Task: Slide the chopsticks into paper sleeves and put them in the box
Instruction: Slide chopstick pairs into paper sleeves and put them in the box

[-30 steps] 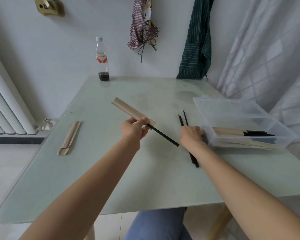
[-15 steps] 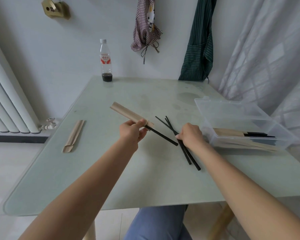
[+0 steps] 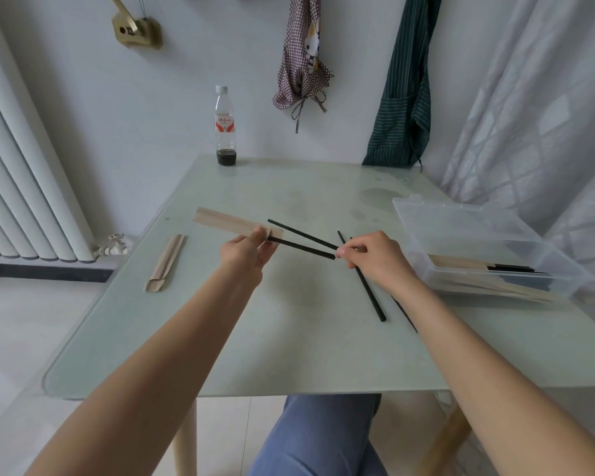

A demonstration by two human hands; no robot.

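Since the previous frame, the right hand point(image 3: 378, 261) has lifted a second chopstick point(image 3: 303, 235), pinched at its butt, tip now over the sleeve point(image 3: 236, 224) mouth at frame centre. The left hand point(image 3: 246, 254) pinches that sleeve, first chopstick point(image 3: 301, 248) part-inserted. Insertion appears imminent. Two loose chopsticks point(image 3: 370, 290) lie beneath. The box point(image 3: 474, 235) sits centre-right, near the table point(image 3: 289, 338) edge; open surface lies beyond.
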